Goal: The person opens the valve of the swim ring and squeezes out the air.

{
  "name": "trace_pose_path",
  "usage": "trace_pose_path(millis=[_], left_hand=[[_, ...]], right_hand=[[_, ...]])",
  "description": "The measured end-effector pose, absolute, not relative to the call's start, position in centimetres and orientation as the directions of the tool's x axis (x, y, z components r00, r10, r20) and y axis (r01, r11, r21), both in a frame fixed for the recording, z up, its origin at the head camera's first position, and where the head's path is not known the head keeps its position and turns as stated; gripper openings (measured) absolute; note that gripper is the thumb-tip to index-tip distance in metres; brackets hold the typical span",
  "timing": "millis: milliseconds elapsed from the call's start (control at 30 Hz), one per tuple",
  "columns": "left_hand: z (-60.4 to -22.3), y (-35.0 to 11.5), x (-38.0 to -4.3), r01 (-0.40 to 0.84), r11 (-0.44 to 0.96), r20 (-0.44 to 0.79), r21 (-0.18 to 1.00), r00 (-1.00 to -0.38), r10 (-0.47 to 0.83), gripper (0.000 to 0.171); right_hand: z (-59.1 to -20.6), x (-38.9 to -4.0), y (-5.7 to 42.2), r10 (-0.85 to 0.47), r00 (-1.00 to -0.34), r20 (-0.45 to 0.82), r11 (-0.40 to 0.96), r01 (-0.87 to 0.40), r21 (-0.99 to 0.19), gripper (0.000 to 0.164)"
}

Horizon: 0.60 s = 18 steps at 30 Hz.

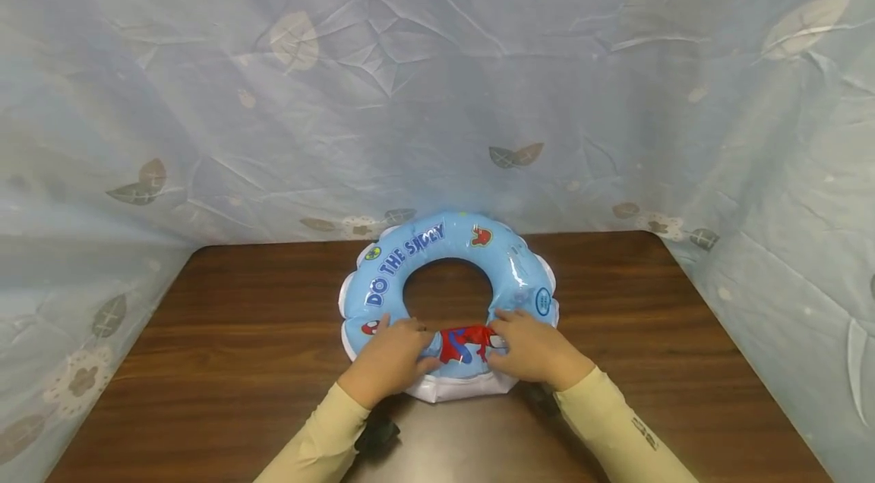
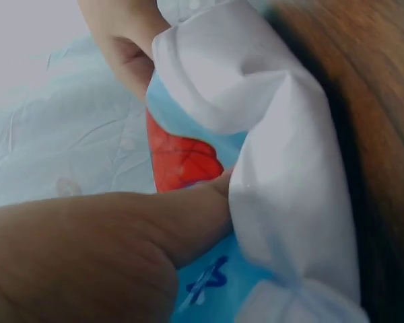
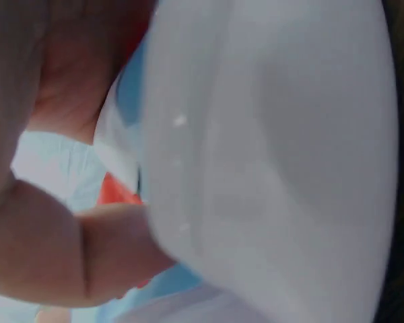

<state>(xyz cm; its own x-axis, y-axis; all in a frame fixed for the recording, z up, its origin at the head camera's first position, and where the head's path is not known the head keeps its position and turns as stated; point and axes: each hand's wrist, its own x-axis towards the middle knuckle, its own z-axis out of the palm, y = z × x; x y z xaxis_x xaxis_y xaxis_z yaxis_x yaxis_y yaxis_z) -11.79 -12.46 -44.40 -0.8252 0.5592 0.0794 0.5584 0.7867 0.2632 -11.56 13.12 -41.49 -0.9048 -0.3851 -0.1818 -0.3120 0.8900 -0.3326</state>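
Note:
An inflated swim ring [image 1: 451,236], light blue with printed lettering and a white scalloped outer edge, sits on the brown table in the head view. Both hands hold its near side. My left hand [image 1: 391,358] grips the front left of the tube, and my right hand [image 1: 533,346] the front right. A red and blue printed figure shows between them. In the left wrist view the left thumb [image 2: 195,215] presses where blue meets the white edge [image 2: 289,168]. White plastic [image 3: 276,155] fills much of the right wrist view, beside the right thumb [image 3: 121,249]. Some fingertips are hidden.
The wood-grain table [image 1: 260,316] extends to both sides of the ring. A pale blue curtain [image 1: 437,103] with leaf and flower prints hangs behind the table and along its left and right sides. Dark objects [image 1: 377,437] show near the wrists.

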Motion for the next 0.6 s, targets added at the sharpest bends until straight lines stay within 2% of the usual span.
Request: trace_pose_path(millis=[167, 300, 500, 600], left_hand=[[-44.0, -12.4, -11.7, 0.554, 0.777, 0.092, 0.299, -0.827, 0.555, 0.051], [-43.4, -12.1, -11.5, 0.577, 0.76, 0.129, 0.3, -0.814, 0.567, 0.058], [-43.3, -11.3, -11.1, 0.697, 0.682, 0.228, 0.223, -0.717, 0.659, 0.058], [-43.4, -11.0, -10.9, 0.704, 0.673, 0.219, 0.227, -0.71, 0.669, 0.062]], right_hand=[[-41.2, -11.2, 13.0, -0.395, -0.906, -0.15, 0.888, -0.334, -0.316, 0.047], [-40.9, -11.0, 13.1, -0.408, -0.905, -0.121, 0.882, -0.356, -0.31, 0.049], [-40.5, -10.8, 12.9, -0.443, -0.891, -0.095, 0.857, -0.39, -0.336, 0.054], [-40.3, -10.7, 12.8, -0.459, -0.883, -0.096, 0.847, -0.403, -0.345, 0.056]])
